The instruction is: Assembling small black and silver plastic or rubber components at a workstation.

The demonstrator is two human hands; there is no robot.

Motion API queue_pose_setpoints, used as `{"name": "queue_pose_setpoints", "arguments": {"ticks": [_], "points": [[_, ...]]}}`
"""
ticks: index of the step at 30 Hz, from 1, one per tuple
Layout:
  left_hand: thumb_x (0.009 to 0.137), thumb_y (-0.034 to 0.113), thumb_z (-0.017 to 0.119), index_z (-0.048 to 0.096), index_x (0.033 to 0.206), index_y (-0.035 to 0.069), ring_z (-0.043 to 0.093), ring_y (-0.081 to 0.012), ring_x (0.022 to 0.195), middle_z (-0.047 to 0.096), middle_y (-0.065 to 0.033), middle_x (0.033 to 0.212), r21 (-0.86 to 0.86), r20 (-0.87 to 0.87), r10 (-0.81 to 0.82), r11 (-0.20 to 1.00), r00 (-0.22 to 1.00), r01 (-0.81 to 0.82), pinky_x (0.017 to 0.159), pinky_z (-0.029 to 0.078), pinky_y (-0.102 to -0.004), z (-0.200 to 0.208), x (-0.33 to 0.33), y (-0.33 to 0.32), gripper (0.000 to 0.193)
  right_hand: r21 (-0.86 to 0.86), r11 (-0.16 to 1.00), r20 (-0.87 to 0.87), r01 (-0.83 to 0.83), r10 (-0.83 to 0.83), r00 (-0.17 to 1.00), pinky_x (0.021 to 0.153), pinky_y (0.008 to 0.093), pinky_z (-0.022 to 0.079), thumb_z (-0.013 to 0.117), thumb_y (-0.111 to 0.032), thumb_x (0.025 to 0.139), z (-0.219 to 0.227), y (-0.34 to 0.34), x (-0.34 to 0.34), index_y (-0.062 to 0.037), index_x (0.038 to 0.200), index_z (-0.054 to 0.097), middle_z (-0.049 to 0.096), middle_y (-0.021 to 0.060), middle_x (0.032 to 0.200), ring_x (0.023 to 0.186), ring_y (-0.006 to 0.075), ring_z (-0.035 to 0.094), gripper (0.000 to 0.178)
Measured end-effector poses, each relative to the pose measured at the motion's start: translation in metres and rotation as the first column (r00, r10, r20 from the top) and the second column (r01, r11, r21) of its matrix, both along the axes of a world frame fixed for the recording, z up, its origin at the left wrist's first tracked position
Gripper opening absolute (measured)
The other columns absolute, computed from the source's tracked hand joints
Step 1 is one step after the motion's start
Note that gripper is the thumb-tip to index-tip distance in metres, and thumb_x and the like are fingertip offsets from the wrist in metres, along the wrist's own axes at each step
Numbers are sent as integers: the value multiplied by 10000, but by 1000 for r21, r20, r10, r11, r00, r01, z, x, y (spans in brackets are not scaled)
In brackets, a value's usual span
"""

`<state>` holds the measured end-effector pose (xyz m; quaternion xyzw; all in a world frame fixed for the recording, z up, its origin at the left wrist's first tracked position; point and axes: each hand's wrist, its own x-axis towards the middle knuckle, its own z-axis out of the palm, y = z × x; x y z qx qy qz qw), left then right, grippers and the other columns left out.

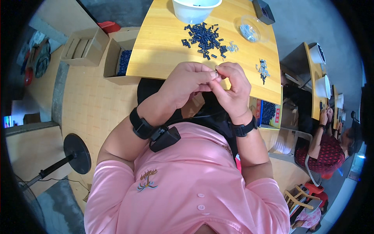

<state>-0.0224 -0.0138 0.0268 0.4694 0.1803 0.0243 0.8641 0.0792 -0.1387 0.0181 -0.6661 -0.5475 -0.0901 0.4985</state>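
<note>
My left hand [187,80] and my right hand [235,86] meet at the near edge of a yellow wooden table [156,54]. Thumb and fingers of both are pinched together around a tiny part, mostly hidden by the fingertips. Just beyond the hands lies a heap of small black cylindrical pieces [204,37]. A little pile of small clear or silvery bits [232,47] touches its right side. Farther right on the tabletop is another small pile of silvery and dark pieces [263,69].
A white tub [196,12], a clear round dish [249,31] and a black box [263,11] stand toward the back. Cardboard boxes with dark pieces flank the table, one at left [113,58], one at right [269,113]. Another person [323,152] works at a table far right.
</note>
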Motion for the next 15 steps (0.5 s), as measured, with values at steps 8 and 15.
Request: {"name": "queue_pose_setpoints", "arguments": {"ticks": [8, 15], "points": [[858, 139, 594, 625, 941, -36, 616, -117, 777, 649, -93, 896, 159, -43, 4, 987, 999, 3, 698, 498, -228, -9, 1, -2, 197, -269, 963, 33, 31, -23, 999, 672, 374, 449, 656, -122, 722, 16, -5, 2, 0, 869, 547, 532, 153, 798, 775, 324, 530, 220], [809, 159, 626, 661, 891, -17, 539, -53, 615, 619, -27, 727, 172, -65, 60, 984, 996, -48, 543, 432, -172, -7, -1, -3, 197, -327, 944, 197, 42, 25, 980, 644, 407, 436, 644, -141, 724, 18, -2, 1, -9, 771, 533, 513, 150, 740, 743, 334, 521, 179]]}}
